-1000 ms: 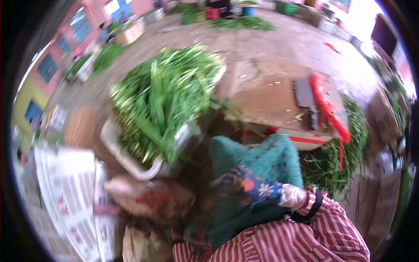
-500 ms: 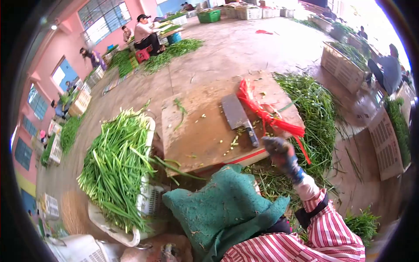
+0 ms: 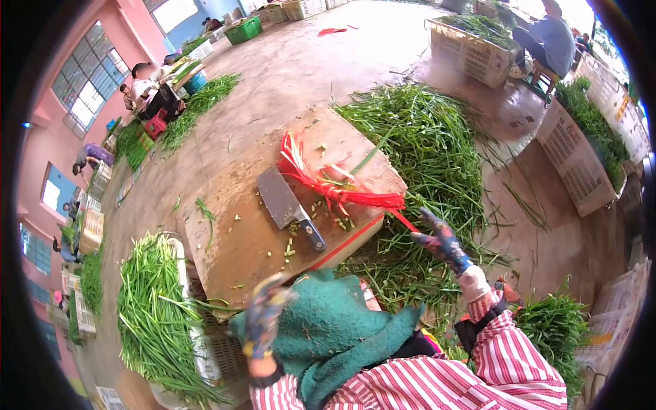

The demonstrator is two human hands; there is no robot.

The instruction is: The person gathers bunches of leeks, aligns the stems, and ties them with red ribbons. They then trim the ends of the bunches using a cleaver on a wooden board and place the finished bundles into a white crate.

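My right hand (image 3: 445, 244), in a dark patterned glove, is beside the board's right corner. Its fingers are stretched apart, close to the loose end of a bundle of red plastic strips (image 3: 365, 197). My left hand (image 3: 268, 313), also gloved, hovers over the left side of the green cloth (image 3: 321, 321) on my lap; motion blurs its fingers. On the wooden board (image 3: 225, 246) lies a cleaver (image 3: 279, 198), its dark handle pointing towards me. Small cut stem pieces (image 3: 290, 249) are scattered near the handle.
A white crate (image 3: 183, 273) heaped with green stalks (image 3: 154, 314) stands at the left. A pile of loose greens (image 3: 424, 150) covers the floor right of the board. More crates of greens (image 3: 471, 51) stand at the right, where a person (image 3: 550, 44) sits. Other people sit at the far left.
My left hand has come up from the lower left to above the cloth. The right hand's fingers have spread near the red strips. The view has swung to the right.
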